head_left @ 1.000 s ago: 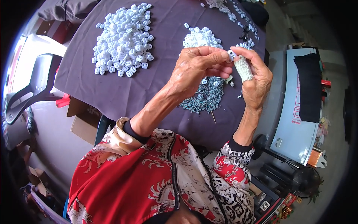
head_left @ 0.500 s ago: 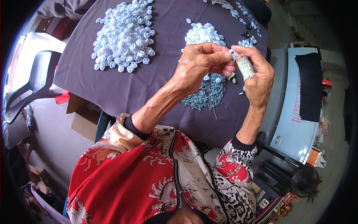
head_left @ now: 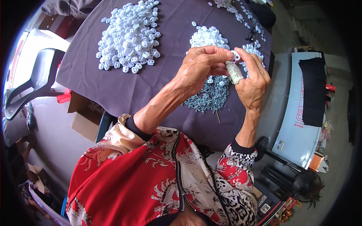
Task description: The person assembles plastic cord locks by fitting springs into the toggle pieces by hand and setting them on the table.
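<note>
Between my two hands is a small white oval plastic piece with two holes (head_left: 235, 56). My left hand (head_left: 200, 67) is closed, pinching it from the left with thumb and forefinger. From the right, my right hand (head_left: 254, 84) curls round it, forefinger at its upper edge. A pale, worn wrap (head_left: 234, 72) covers my right thumb, which sits just below the piece. Beneath the hands lies a pile of small blue-grey metal pins (head_left: 207, 98), partly hidden by my left hand. Behind them is a heap of the same white pieces (head_left: 208, 37).
A large heap of white pieces (head_left: 130, 35) lies on the dark tablecloth (head_left: 86, 67) at left. More small parts (head_left: 253, 51) are scattered at the right edge. A thin stick (head_left: 218, 116) lies by the pins. A chair (head_left: 36, 79) and cardboard box (head_left: 86, 122) stand left; a fan (head_left: 307, 186) right.
My right hand has shifted slightly left, and its wrapped thumb has swung left toward my left fingers. The white piece has turned a little between the hands.
</note>
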The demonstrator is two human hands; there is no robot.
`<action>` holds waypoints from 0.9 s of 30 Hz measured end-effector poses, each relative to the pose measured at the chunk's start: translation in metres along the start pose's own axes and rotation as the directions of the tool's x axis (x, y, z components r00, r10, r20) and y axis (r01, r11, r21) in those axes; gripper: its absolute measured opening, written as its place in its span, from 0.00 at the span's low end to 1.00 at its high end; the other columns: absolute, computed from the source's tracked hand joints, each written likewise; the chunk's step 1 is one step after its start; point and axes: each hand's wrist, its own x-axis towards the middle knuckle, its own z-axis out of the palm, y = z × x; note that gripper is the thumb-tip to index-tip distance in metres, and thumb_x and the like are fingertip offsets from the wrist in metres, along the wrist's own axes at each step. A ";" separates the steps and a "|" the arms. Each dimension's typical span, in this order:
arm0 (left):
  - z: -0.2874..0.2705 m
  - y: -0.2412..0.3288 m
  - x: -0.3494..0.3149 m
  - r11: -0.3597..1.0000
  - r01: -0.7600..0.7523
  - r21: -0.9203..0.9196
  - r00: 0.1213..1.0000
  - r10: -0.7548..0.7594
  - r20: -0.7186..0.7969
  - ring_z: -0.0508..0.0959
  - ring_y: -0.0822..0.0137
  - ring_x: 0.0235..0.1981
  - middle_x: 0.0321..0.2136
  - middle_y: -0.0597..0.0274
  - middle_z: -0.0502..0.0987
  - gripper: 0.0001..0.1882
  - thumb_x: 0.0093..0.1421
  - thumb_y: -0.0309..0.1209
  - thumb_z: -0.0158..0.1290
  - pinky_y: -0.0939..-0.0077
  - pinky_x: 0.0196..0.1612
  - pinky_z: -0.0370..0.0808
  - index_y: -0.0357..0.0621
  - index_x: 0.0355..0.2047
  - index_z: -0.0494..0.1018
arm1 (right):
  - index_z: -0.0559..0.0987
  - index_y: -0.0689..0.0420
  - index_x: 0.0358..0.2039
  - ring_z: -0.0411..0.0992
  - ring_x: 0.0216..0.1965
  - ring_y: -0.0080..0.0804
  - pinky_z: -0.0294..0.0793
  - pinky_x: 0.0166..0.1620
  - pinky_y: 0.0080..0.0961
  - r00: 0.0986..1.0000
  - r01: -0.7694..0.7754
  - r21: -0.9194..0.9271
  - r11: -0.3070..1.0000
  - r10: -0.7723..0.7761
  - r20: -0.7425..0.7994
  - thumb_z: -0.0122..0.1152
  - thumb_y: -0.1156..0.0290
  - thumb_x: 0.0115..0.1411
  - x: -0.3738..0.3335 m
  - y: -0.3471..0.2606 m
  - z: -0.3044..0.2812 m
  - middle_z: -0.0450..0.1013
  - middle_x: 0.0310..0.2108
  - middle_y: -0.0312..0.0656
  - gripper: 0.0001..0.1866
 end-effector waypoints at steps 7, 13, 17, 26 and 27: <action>-0.001 0.004 0.001 0.999 0.036 0.025 0.999 -0.037 0.038 0.73 0.76 0.25 0.29 0.64 0.74 0.10 0.55 0.31 0.53 0.81 0.32 0.75 0.35 0.32 0.73 | 0.74 0.60 0.38 0.71 0.34 0.40 0.71 0.38 0.28 0.998 -0.020 0.036 0.999 0.018 0.055 0.48 0.88 0.33 -0.003 0.002 -0.006 0.71 0.30 0.44 0.27; -0.001 0.002 -0.001 0.999 0.004 0.041 0.999 -0.006 0.035 0.73 0.76 0.25 0.27 0.64 0.74 0.10 0.54 0.32 0.54 0.81 0.32 0.74 0.35 0.31 0.74 | 0.73 0.60 0.37 0.69 0.29 0.40 0.70 0.35 0.32 0.997 0.074 0.033 0.997 -0.075 0.011 0.61 0.81 0.38 -0.003 0.003 -0.003 0.69 0.25 0.43 0.20; 0.003 0.002 -0.002 0.996 -0.017 0.082 1.000 0.016 0.013 0.72 0.77 0.24 0.25 0.65 0.73 0.11 0.53 0.32 0.55 0.82 0.32 0.74 0.36 0.31 0.74 | 0.73 0.60 0.37 0.69 0.28 0.40 0.70 0.35 0.32 0.996 0.094 0.009 0.996 -0.094 -0.006 0.62 0.81 0.39 -0.003 0.004 -0.002 0.70 0.25 0.43 0.20; 0.003 -0.002 -0.002 0.997 -0.047 0.060 0.999 0.048 -0.007 0.72 0.77 0.23 0.23 0.65 0.73 0.11 0.53 0.33 0.56 0.82 0.33 0.73 0.36 0.29 0.73 | 0.74 0.60 0.39 0.71 0.30 0.40 0.71 0.36 0.30 0.999 0.033 0.035 0.999 -0.033 -0.014 0.60 0.81 0.41 -0.007 0.003 0.001 0.71 0.28 0.44 0.20; 0.003 -0.003 -0.002 0.997 -0.052 0.058 0.998 0.054 -0.020 0.72 0.77 0.24 0.23 0.65 0.73 0.10 0.53 0.32 0.55 0.82 0.33 0.73 0.36 0.29 0.73 | 0.75 0.58 0.39 0.72 0.32 0.38 0.72 0.36 0.28 0.999 0.020 0.021 1.000 -0.019 -0.031 0.59 0.82 0.41 -0.008 0.003 0.002 0.72 0.31 0.43 0.21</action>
